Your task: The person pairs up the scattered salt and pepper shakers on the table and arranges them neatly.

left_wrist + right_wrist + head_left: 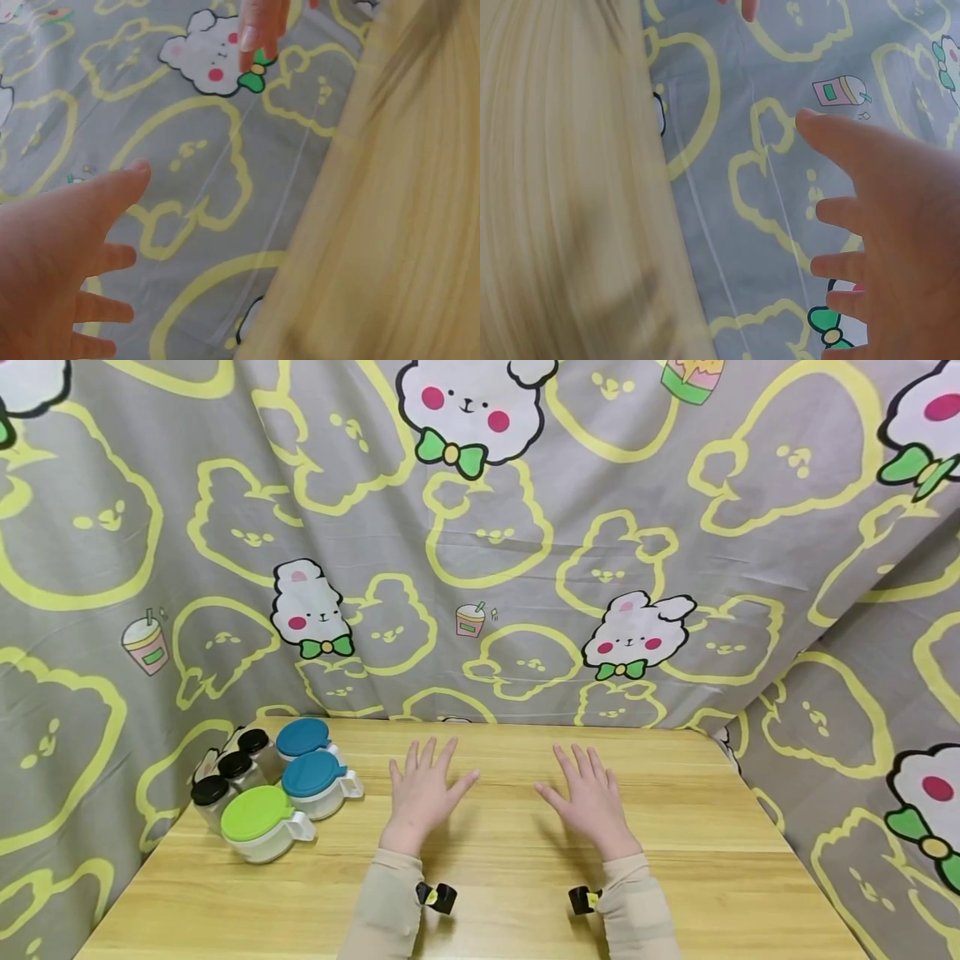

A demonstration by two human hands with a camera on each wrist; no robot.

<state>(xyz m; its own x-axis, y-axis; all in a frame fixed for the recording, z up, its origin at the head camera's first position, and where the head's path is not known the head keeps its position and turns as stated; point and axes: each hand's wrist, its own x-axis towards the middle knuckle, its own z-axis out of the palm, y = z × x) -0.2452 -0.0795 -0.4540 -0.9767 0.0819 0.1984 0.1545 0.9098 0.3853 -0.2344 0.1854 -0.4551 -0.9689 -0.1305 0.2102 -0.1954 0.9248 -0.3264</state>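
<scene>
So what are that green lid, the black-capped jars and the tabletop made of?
The green lid looks like smooth plastic, going by its even, bright color. The black-capped jars seem smooth and see-through, so glass or clear plastic; I can't tell which. The tabletop looks like wood or wood-effect laminate: yellowish grain with a slight gloss.

"Where does your head camera look from?"
"Above, forward and down across the counter (510, 860)."
"And your wrist cameras (446, 898)?"
"Close in, facing past your fingers (105, 307), tilted sideways; all three share the counter and patterned cloth (465, 552)."
</scene>
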